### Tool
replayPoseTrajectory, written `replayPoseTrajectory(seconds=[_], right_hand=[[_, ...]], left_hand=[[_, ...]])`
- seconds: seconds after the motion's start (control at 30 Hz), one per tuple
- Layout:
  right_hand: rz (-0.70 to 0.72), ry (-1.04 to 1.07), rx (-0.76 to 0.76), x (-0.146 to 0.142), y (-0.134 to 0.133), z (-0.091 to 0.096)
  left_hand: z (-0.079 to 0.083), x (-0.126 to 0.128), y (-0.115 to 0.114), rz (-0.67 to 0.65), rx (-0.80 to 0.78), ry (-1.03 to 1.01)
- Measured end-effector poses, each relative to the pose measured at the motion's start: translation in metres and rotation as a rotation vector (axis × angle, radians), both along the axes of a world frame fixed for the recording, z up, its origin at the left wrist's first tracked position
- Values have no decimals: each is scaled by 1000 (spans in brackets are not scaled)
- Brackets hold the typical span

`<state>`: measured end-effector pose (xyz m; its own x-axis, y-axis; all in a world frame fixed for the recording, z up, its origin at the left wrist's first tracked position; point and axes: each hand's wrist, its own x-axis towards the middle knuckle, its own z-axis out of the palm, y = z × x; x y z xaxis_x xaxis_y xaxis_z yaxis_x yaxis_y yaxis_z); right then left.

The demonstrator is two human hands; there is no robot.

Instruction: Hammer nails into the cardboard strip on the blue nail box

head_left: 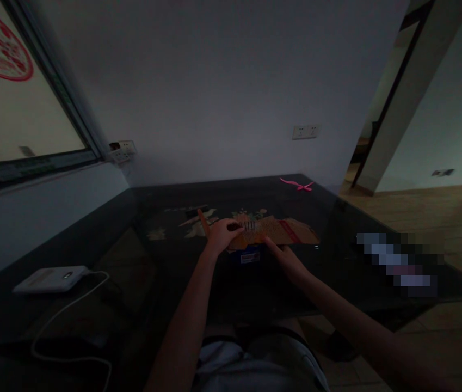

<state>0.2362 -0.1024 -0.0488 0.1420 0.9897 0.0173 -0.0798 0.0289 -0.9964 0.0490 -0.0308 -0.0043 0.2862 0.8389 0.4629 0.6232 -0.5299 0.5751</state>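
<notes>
A flat brown cardboard piece [283,231] with a red stripe lies on the dark glass table [173,305]. A blue box [249,256] shows beneath its near edge. My left hand [219,234] rests on the cardboard's left end, index finger stretched out, the other fingers curled over a small dark thing with thin prongs [248,225] that I cannot make out. My right hand [285,257] touches the cardboard's near edge, its fingers partly hidden under it. The room is dim.
A white power bank [51,279] with a white cable [63,326] lies at the table's left. A pink ribbon [298,185] sits at the far edge. A blurred patch [398,264] covers part of the right side. The wall holds sockets [305,131]; a window [22,125] is at left.
</notes>
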Motion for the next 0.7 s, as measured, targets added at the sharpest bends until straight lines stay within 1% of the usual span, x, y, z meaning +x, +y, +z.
replayPoseTrajectory(seconds=[0.1, 0.2, 0.23, 0.3, 0.33, 0.37, 0.4, 0.47, 0.53, 0.6, 0.63, 0.7], right_hand=[[149, -106, 52, 7, -24, -7], [239, -332, 124, 12, -53, -9], [283, -433, 136, 14, -63, -5], [408, -582, 128, 15, -76, 11], [469, -601, 131, 15, -78, 22], [499, -591, 156, 15, -77, 36], [521, -557, 186, 14, -72, 49], [486, -514, 269, 14, -49, 74], [311, -532, 369, 15, -14, 88], [233, -613, 399, 16, 22, 90], [235, -642, 388, 17, 38, 88], [378, -676, 337, 17, 63, 81]], left_hand=[[0, -2, 1, -36, 8, -27], [-2, -3, 2, -58, -5, -54], [-3, -4, 3, -66, -10, -58], [-5, -5, 4, -77, -10, -63], [-6, -6, 4, -79, -7, -62], [-7, -6, 5, -77, -5, -61], [-8, -6, 5, -72, -3, -61], [-8, -6, 6, -66, 2, -50], [-6, -6, 6, -77, 1, -21], [-3, -8, 6, -110, -9, 6], [-2, -9, 5, -135, -19, 10], [-1, -13, 5, -182, -43, -13]])
